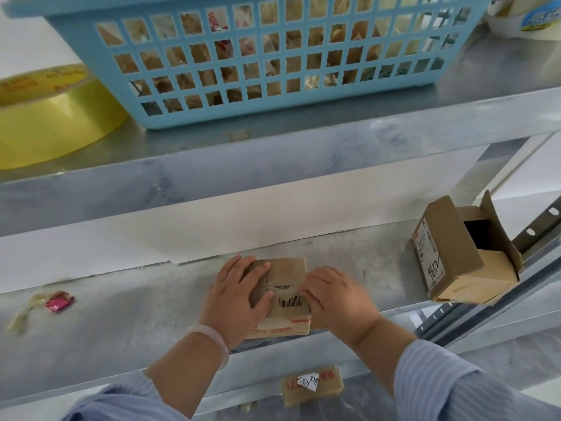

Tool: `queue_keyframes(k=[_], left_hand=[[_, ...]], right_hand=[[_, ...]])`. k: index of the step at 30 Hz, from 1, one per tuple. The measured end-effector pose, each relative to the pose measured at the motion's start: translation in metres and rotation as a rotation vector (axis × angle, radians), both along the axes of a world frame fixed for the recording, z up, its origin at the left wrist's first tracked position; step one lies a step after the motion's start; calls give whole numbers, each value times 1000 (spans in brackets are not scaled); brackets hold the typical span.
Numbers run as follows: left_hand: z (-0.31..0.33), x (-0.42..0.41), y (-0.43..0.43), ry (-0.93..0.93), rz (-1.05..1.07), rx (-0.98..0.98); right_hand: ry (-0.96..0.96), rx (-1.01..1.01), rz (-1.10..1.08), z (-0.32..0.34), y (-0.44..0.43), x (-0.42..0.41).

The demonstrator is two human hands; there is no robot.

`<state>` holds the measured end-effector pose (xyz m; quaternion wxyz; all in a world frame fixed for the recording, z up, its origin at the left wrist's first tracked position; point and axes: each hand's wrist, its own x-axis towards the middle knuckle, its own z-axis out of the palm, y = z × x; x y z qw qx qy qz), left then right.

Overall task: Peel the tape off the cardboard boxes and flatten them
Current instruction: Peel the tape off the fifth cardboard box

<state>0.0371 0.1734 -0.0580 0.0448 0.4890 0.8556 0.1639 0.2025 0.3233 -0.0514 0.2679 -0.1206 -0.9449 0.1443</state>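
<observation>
Brown cardboard box [288,270] sits centre-frame on the metal shelf [136,314] — left hand [239,299] presses flat, steadying it, while right hand [334,296] pinches the tape [282,287] — apparently to peel it.

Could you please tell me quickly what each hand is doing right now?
Left hand: open, fingers flat, pressing down on the small cardboard box.
Right hand: fingers curled, pinching the tape on the box's top.

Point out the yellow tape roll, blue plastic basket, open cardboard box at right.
Yellow tape roll [51,123]: head view, outer side.
Blue plastic basket [151,6]: head view, top rim.
Open brown cardboard box [449,237]: head view, upper face.
</observation>
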Motion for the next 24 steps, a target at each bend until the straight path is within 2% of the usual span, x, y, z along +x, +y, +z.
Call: queue_keyframes(k=[2,3,5,8,9,10,12,13,17,24], left_hand=[[0,0,0,5,0,17],[-1,0,0,13,-3,20],[-1,0,0,31,-9,21],[-2,2,-2,53,-20,43],[-2,2,-3,59,-24,46],[-2,3,-3,63,-28,48],[-1,3,-4,59,-34,50],[-1,3,-4,54,-34,54],[-1,1,-4,55,-82,92],[-5,-10,-4,17,-171,108]], right_hand=[[36,30,64,-4,1,8],[11,-41,70,-5,1,10],[-67,-353,-13,-1,3,10],[43,-932,-266,7,14,-3],[28,-1063,-320,6,19,-8],[-70,-1129,-331,4,24,-12],[-289,-1148,-289,-1,29,-19],[-331,-1151,-274,-4,29,-21],[-306,-1070,-223,-10,34,-23],[-390,-639,-98,-10,54,-19]])
